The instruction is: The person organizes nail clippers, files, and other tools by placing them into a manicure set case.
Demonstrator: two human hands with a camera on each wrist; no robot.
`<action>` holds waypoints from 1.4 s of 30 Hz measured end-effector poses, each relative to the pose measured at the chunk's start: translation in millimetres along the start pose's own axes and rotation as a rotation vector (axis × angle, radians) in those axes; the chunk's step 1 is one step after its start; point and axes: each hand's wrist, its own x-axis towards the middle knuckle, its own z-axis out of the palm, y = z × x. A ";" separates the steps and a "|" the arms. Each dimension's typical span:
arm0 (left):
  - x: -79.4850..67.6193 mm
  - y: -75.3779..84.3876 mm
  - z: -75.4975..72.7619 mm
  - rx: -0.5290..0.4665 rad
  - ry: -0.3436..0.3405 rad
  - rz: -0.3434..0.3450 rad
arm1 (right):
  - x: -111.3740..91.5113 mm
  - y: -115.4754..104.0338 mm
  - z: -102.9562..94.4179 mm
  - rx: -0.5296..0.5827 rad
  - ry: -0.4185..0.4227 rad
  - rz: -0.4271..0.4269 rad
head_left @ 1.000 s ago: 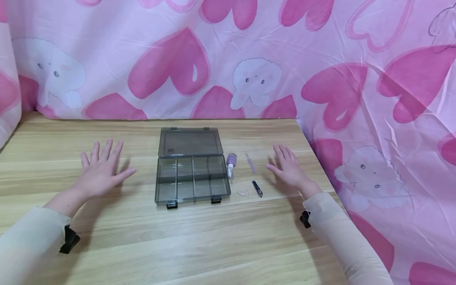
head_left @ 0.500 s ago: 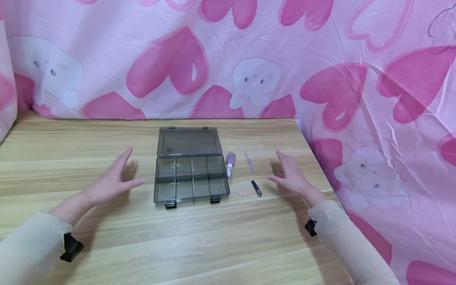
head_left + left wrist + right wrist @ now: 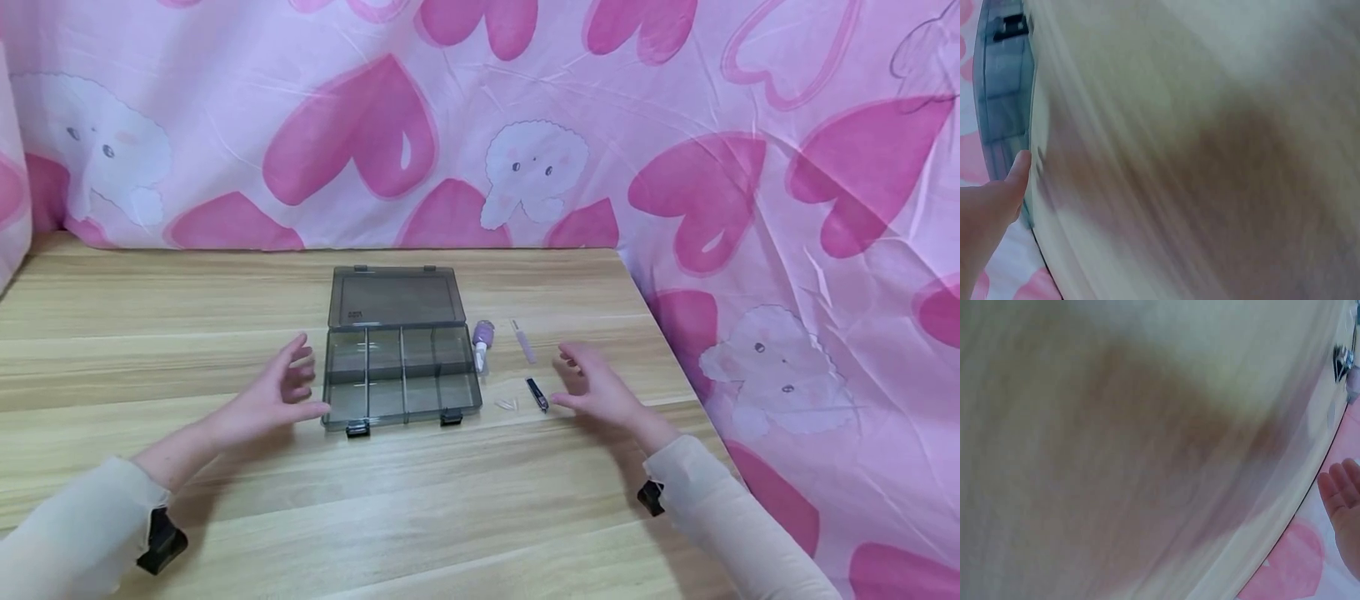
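Observation:
A grey see-through compartment box (image 3: 406, 375) lies on the table with its lid (image 3: 397, 298) folded back. My left hand (image 3: 262, 404) is at the box's left side, fingers loosely bent, holding nothing. Its thumb overlaps the box's edge in the head view; I cannot tell if it touches. My right hand (image 3: 600, 392), loosely curved and holding nothing, hovers right of a dark nail clipper (image 3: 537, 395), its thumb closest. Between box and clipper lie small clear slivers (image 3: 507, 405). A purple bottle with a white end (image 3: 483, 335) lies beside the box, and a slim purple stick (image 3: 524, 343) farther right.
The wooden table (image 3: 420, 508) meets a pink heart-patterned cloth (image 3: 345, 125) at its back and right edges. Two black latches, one of them the left latch (image 3: 358, 428), project from the box's front. A black wrist device (image 3: 160, 542) sticks out under the left sleeve.
My left hand has moved right, up to the box's left side. My right hand has shifted slightly nearer the nail clipper. Both hands' spread fingers have bent. The objects lie as before.

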 end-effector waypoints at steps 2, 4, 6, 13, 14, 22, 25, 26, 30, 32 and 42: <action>0.8 0.1 3.8 -0.016 -0.006 -0.001 | -0.5 -2.1 3.0 -0.002 -0.009 -0.019; 1.5 0.4 7.8 -0.019 -0.004 -0.009 | -0.4 -4.1 6.3 -0.001 -0.024 -0.024; 2.9 -0.4 11.5 -0.024 -0.003 -0.016 | -0.5 -6.1 9.4 -0.010 -0.041 -0.029; 7.4 -4.8 19.3 -0.064 -0.034 0.016 | 1.9 -8.3 17.6 -0.096 -0.077 -0.077; 8.2 -5.3 19.9 -0.075 -0.039 0.034 | 2.5 -8.7 18.1 -0.101 -0.079 -0.085; 8.3 -3.9 21.9 -0.062 -0.042 0.060 | 8.0 -11.4 19.3 -0.071 -0.085 -0.068; 8.6 -3.8 22.8 -0.071 -0.038 0.068 | 9.5 -12.1 19.3 -0.068 -0.077 -0.050; 8.6 -3.6 23.0 -0.070 -0.036 0.066 | 9.7 -12.5 19.0 -0.066 -0.076 -0.044; 7.7 -2.2 23.4 -0.070 -0.031 0.056 | 10.9 -13.9 18.0 -0.030 -0.087 -0.001; 6.9 -1.5 23.3 -0.067 -0.027 0.049 | 11.8 -14.2 17.8 0.000 -0.094 0.025; 6.2 -4.7 22.7 -0.062 -0.018 0.046 | 14.6 -14.1 17.2 0.168 -0.100 0.092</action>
